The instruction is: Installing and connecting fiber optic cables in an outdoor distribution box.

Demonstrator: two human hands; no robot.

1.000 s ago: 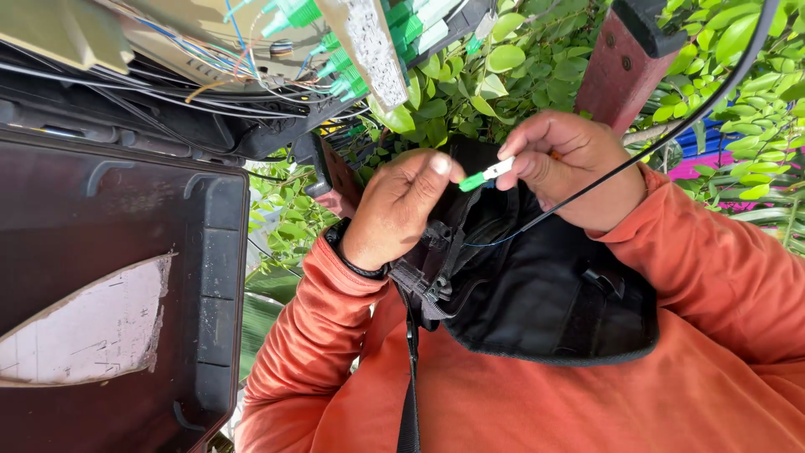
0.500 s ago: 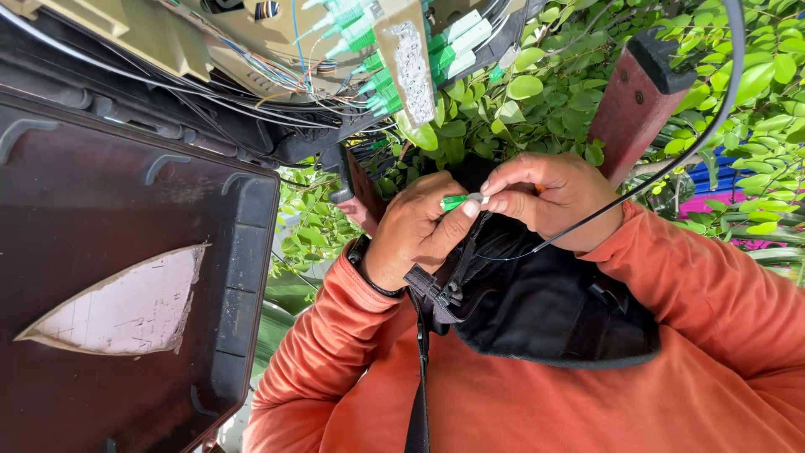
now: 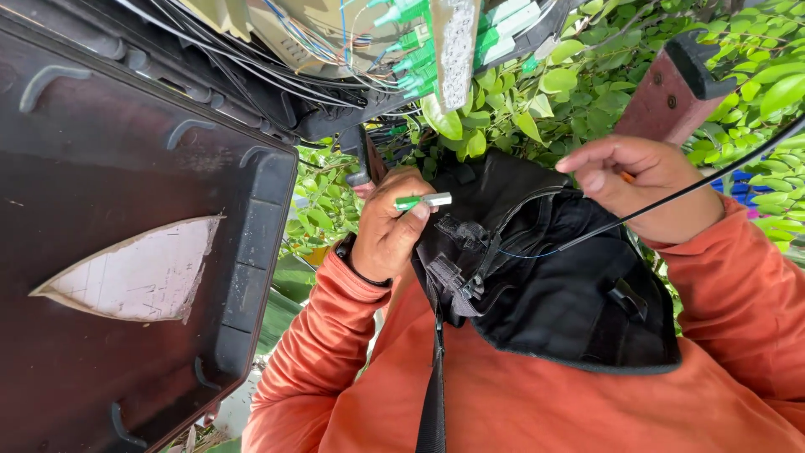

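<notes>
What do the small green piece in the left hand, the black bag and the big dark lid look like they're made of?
The green connector in the left hand looks like moulded plastic with a pale, possibly metal or white plastic tip. The black bag seems woven fabric: matte, creased, with stitched straps and buckles. The dark lid looks like hard moulded plastic, dull, with raised ribs.

Matt black plastic lid (image 3: 126, 210); black cloth pouch (image 3: 553, 285); glossy green plastic connector (image 3: 422, 201).

Bright, even daylight with soft shadows, sharp centre, perhaps slight wide-angle stretching at the dark edges.
</notes>
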